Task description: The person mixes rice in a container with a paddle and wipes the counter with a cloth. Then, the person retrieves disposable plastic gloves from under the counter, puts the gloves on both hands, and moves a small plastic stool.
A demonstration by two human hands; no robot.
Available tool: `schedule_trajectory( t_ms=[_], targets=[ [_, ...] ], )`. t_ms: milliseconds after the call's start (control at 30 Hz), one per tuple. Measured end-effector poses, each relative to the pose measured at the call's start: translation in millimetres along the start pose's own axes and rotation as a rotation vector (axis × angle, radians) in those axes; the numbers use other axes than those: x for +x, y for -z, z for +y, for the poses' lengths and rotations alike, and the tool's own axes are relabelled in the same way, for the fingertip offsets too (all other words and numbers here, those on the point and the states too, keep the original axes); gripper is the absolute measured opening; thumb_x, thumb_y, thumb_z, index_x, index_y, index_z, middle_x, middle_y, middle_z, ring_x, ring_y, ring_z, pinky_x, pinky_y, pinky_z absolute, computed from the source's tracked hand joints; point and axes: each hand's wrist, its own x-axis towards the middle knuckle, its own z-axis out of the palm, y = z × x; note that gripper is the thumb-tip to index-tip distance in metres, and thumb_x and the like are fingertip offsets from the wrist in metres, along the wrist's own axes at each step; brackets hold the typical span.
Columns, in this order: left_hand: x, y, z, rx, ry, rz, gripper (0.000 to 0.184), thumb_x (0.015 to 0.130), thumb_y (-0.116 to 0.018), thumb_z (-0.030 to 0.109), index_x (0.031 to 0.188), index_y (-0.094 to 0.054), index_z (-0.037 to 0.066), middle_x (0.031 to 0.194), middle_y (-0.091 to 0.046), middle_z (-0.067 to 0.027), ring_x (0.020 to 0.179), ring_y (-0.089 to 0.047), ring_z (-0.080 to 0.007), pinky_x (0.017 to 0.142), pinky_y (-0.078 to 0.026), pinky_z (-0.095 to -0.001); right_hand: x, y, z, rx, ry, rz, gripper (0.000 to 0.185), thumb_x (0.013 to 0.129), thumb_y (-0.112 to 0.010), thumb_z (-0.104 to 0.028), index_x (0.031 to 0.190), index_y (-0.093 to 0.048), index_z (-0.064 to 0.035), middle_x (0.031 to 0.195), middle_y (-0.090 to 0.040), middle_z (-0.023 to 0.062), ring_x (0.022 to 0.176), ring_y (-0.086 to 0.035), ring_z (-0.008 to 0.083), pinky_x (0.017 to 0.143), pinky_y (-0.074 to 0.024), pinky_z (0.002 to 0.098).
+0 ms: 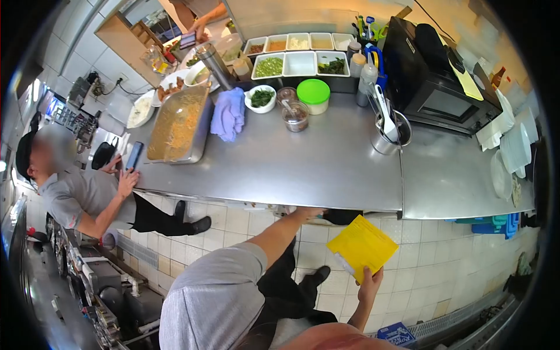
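My right hand (369,282) is closed on the lower edge of a flat yellow packet (364,248), held over the tiled floor in front of the counter. My left arm reaches to the front edge of the steel counter (291,169). Only part of my left hand (310,213) shows there, at the counter's underside, and its fingers are hidden. A dark object (343,217) is just right of it, under the edge.
A co-worker (87,192) stands at the left with a phone (135,156). On the counter are a deep food tray (181,125), a purple cloth (228,115), a green-lidded tub (313,93), a utensil pot (389,137) and a microwave (449,99).
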Motion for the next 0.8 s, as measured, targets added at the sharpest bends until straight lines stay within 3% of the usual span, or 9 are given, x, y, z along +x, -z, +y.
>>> schedule_trajectory(
  t_ms=[333,500,567,667,700,800],
  targets=[
    [21,-20,-18,-0.08,-0.093,0.03,0.056,0.089,-0.048,0.05,0.127,-0.05,0.01,0.123,-0.054,-0.0187,0.117,-0.049,-0.0352,0.099,-0.039,-0.0448,-48,-5,-18,-0.022,-0.08,-0.052,0.031,0.085,-0.055,-0.002,0.115,-0.047,-0.0015,0.085,-0.057,0.004,0.058,-0.052,0.008,0.044,-0.04,0.0218],
    [-57,37,18,-0.029,-0.101,-0.041,0.055,0.091,-0.048,0.048,0.125,-0.052,0.006,0.124,-0.053,-0.02,0.121,-0.047,-0.0349,0.102,-0.036,-0.0446,-49,-4,-25,0.035,0.079,-0.071,0.036,0.084,-0.055,-0.002,0.119,-0.045,-0.0009,0.095,-0.057,0.0052,0.066,-0.055,0.0104,0.048,-0.0434,0.023],
    [-97,39,15,0.1,-0.353,0.334,0.054,0.091,-0.047,0.047,0.121,-0.055,0.003,0.125,-0.052,-0.0228,0.12,-0.046,-0.0377,0.103,-0.034,-0.0459,-50,-18,-47,0.128,0.026,-0.093,0.04,0.084,-0.055,-0.002,0.122,-0.044,-0.0016,0.099,-0.057,0.0062,0.071,-0.057,0.0119,0.049,-0.045,0.0238],
    [-137,53,2,-0.279,-0.261,-0.25,0.056,0.093,-0.044,0.048,0.126,-0.052,0.003,0.126,-0.054,-0.0199,0.119,-0.049,-0.0361,0.104,-0.034,-0.0453,-62,-64,-93,0.241,0.021,-0.098,0.043,0.085,-0.054,-0.003,0.125,-0.041,-0.0034,0.102,-0.057,0.0076,0.075,-0.059,0.014,0.051,-0.0467,0.0249],
    [-144,90,8,-0.555,-0.078,-0.496,0.058,0.093,-0.044,0.05,0.128,-0.05,0.004,0.127,-0.055,-0.0134,0.117,-0.052,-0.0297,0.103,-0.036,-0.0457,-60,-75,-96,0.236,0.032,-0.108,0.043,0.084,-0.054,-0.003,0.126,-0.041,-0.0038,0.102,-0.057,0.0075,0.073,-0.059,0.0141,0.05,-0.0465,0.0251],
    [-159,164,13,-1.692,0.288,-0.734,0.056,0.094,-0.044,0.049,0.129,-0.049,0.007,0.124,-0.057,-0.0064,0.117,-0.054,-0.0228,0.1,-0.039,-0.0449,-56,-96,-96,0.209,0.043,-0.189,0.045,0.084,-0.055,-0.003,0.127,-0.04,-0.0044,0.103,-0.057,0.0076,0.075,-0.059,0.0147,0.052,-0.0475,0.0262]
  ],
)
